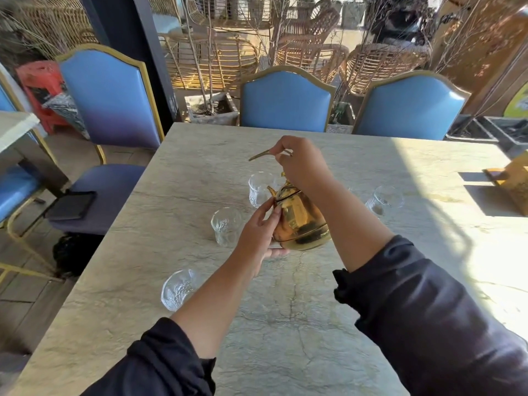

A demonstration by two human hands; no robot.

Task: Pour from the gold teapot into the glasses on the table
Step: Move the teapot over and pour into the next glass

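Beyond the nearest glass (178,288), the left hand (255,238) lays near-straight fingers (271,214) against the gold teapot (300,224), which tilts above the desk (285,332). Farther on, the right hand (301,164) grips its thin handle (258,156).

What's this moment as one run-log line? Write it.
phase: pre-pour | right hand: grips gold teapot handle | left hand: supports teapot side | spout: near a glass | stream: none visible

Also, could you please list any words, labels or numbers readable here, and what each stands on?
No text can be read.
The yellow-green sign at the right edge: marks too blurred and cropped to read.
The gold metal teapot: no lettering shows.
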